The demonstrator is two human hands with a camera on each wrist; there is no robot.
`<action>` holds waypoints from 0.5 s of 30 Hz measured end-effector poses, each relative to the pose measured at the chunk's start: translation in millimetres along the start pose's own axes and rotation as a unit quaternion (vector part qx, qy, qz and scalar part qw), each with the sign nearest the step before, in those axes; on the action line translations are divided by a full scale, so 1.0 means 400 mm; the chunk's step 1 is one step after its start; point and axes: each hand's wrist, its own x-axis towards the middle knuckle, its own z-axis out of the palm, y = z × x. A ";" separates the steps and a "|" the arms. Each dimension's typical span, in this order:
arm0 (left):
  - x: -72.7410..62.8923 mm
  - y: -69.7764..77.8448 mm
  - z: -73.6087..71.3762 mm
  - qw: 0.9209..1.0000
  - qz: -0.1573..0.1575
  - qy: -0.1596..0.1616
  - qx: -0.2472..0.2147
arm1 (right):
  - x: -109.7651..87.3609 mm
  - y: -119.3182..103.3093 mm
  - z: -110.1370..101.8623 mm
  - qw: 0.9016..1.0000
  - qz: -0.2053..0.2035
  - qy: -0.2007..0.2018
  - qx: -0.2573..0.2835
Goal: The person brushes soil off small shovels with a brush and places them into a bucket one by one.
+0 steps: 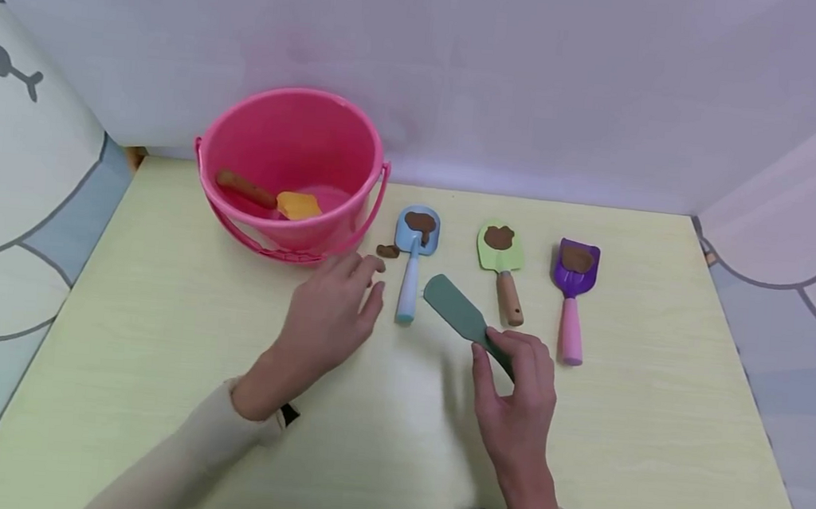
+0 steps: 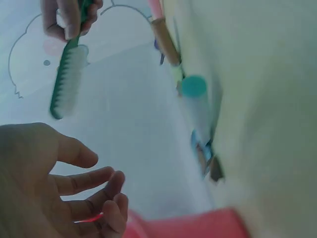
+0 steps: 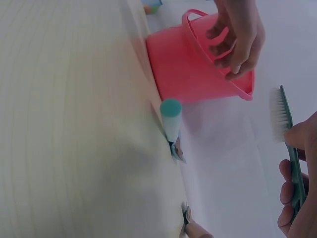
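My right hand (image 1: 518, 411) pinches the handle of a green brush (image 1: 456, 306) between thumb and fingers, above the table. The brush's white bristles (image 3: 280, 116) show in both wrist views; in the head view its green back faces up. My left hand (image 1: 327, 312) holds nothing and its fingers are loosely bent, in front of a pink bucket (image 1: 287, 237). Inside the bucket lies a tool with a brown handle (image 1: 246, 188) and a yellow head (image 1: 299, 206). To the left hand's right is a blue toy shovel (image 1: 409, 286), bearing a brown patch.
Right of the blue shovel lie a light-green shovel (image 1: 511, 259) with a brown handle and a purple shovel (image 1: 574, 285) with a pink handle, each with a brown patch. A small brown lump (image 1: 387, 250) sits beside the bucket. A pale cloth wall (image 1: 535, 97) stands behind the table.
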 end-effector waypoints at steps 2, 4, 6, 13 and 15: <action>0.013 0.010 0.032 0.999 -0.029 -0.042 0.000 | -0.001 0.002 -0.002 1.000 0.004 0.001 -0.001; 0.026 0.019 0.061 0.995 -0.059 -0.078 0.006 | -0.002 0.004 -0.003 1.000 0.006 0.002 -0.003; 0.038 0.028 0.088 0.991 -0.086 -0.106 0.009 | -0.002 0.005 -0.004 1.000 0.008 0.001 -0.004; 0.067 0.056 0.180 0.980 -0.132 -0.146 0.011 | -0.004 0.004 -0.004 1.000 0.015 -0.001 -0.005; 0.076 0.064 0.197 0.978 -0.144 -0.146 0.021 | -0.004 0.003 -0.004 1.000 0.016 -0.002 -0.005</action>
